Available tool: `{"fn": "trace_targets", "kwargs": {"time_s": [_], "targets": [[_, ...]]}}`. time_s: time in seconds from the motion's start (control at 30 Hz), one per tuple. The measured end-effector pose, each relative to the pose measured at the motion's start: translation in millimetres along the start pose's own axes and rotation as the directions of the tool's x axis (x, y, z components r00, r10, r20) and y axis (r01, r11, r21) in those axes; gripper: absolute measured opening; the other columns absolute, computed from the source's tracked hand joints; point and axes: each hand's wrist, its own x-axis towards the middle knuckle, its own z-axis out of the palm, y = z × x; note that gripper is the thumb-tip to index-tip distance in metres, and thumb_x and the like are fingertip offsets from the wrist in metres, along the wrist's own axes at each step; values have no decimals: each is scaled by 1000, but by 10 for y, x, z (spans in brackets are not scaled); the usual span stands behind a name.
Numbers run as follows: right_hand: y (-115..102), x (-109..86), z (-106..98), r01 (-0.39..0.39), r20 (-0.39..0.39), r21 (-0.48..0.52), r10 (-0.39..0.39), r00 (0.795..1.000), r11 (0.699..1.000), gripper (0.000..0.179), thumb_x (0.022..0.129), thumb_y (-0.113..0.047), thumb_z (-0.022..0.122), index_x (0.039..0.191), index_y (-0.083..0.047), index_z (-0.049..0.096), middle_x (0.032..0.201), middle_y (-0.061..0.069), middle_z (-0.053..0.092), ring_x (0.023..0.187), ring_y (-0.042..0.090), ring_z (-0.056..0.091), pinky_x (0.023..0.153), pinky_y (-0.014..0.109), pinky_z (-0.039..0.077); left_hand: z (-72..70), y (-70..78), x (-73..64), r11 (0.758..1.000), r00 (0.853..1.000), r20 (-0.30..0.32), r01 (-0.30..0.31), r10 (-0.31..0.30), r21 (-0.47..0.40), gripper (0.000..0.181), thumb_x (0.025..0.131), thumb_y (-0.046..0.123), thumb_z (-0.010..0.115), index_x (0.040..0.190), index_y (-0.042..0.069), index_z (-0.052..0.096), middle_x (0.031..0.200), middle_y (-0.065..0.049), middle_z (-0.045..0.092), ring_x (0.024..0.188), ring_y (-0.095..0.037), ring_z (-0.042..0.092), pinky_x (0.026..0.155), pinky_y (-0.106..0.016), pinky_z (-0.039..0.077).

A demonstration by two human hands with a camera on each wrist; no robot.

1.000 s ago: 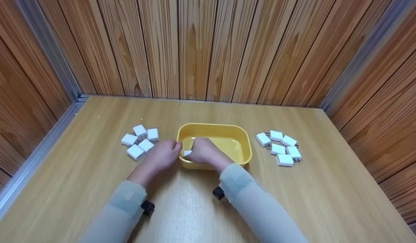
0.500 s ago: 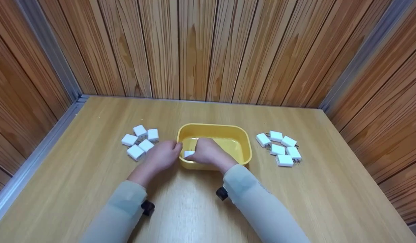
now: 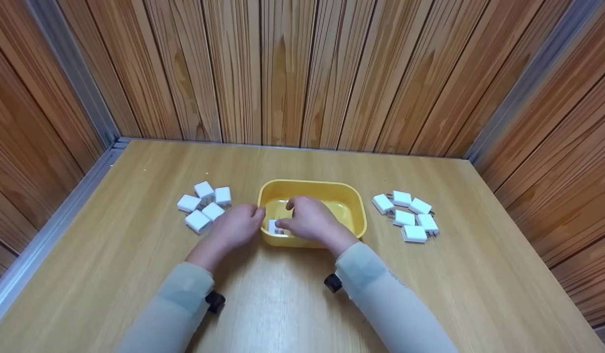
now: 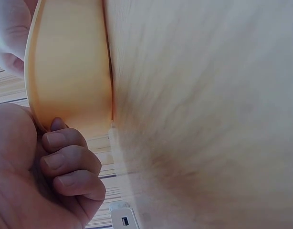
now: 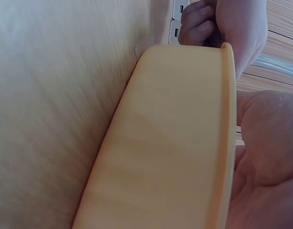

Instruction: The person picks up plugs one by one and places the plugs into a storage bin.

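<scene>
A yellow plastic bin (image 3: 295, 241) stands on the table. My left hand (image 3: 238, 225) pinches its left rim between thumb and curled fingers, as the left wrist view also shows. Inside the bin, at its left end, lies a white USB charger (image 3: 273, 226). My right hand (image 3: 311, 218) is over the bin's inside, just right of that charger, with thumb and forefinger spread apart and nothing seen between them. The thumb tip overlaps the charger's right side; whether it touches cannot be told. In the right wrist view the bin wall (image 5: 165, 133) hides the right fingertips.
Several white chargers (image 3: 197, 221) lie in a group left of the bin, close to my left hand. Another group of several chargers (image 3: 414, 234), some with prongs showing, lies to the right. Wood-patterned panels (image 3: 283, 73) enclose the table at the back and sides.
My right hand has drawn a little to the right and its thumb and forefinger have parted, letting go of the charger, which now shows more. The left hand has stayed on the rim.
</scene>
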Motion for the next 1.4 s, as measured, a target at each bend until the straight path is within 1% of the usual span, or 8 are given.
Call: {"fn": "trace_targets", "kwargs": {"time_s": [0.3,0.47,0.53,0.63,0.87,1.13,1.33,1.4], "targets": [[114,-78,-111,53,-52,-13,-54,997,998,55,101,-42,83,142,-7,69,126,9,72,111,27,68,100,47,58,-4,3,-9,1000,1000,0,1,-1,-10,49,118,45,44,131,9,74,90,-9,62,87,-26,65,84,-44,53],[222,-139,-165,133,-92,-46,-137,986,990,53,102,-39,82,141,-5,70,128,10,71,115,28,68,102,48,58,-1,16,-7,1000,1000,-8,-1,1,-4,50,118,44,43,132,7,73,88,-9,61,86,-27,64,83,-44,52],[260,-166,-196,147,-113,-54,-152,982,988,52,103,-38,82,141,-5,69,129,10,70,116,28,68,102,48,57,0,20,-5,1000,1000,-12,-3,3,3,49,118,44,43,130,7,74,87,-9,60,85,-27,63,81,-43,51],[313,-209,-253,127,-130,-34,-130,983,991,52,104,-38,82,143,-7,69,130,8,69,117,27,67,104,48,57,5,17,-1,1000,1000,-9,2,-3,-6,48,118,44,44,129,8,74,88,-9,60,84,-27,63,80,-42,51],[443,-289,-380,81,-131,19,-78,988,997,55,103,-39,82,146,-8,66,132,7,68,120,27,65,106,46,56,5,4,-1,1000,1000,-6,-6,6,-11,48,118,44,43,130,9,74,89,-10,61,86,-27,63,82,-43,51],[579,-355,-458,96,-124,39,-91,988,995,55,104,-38,82,148,-10,66,135,7,67,125,28,64,110,49,54,2,7,-20,999,1000,4,7,-6,-32,48,118,45,44,132,9,73,91,-10,62,86,-26,64,83,-42,52],[656,-401,-498,96,-127,51,-89,988,994,56,104,-38,81,150,-10,65,137,8,66,129,32,63,110,52,54,5,6,-27,998,1000,8,25,-25,-51,46,118,46,45,131,11,72,92,-10,63,86,-26,64,82,-41,52],[687,-419,-514,102,-135,41,-95,986,994,55,104,-38,80,149,-10,65,137,8,66,129,33,63,109,52,54,8,6,-23,999,1000,0,21,-21,-33,46,118,46,44,126,12,73,91,-9,62,84,-26,63,81,-41,52]]}}
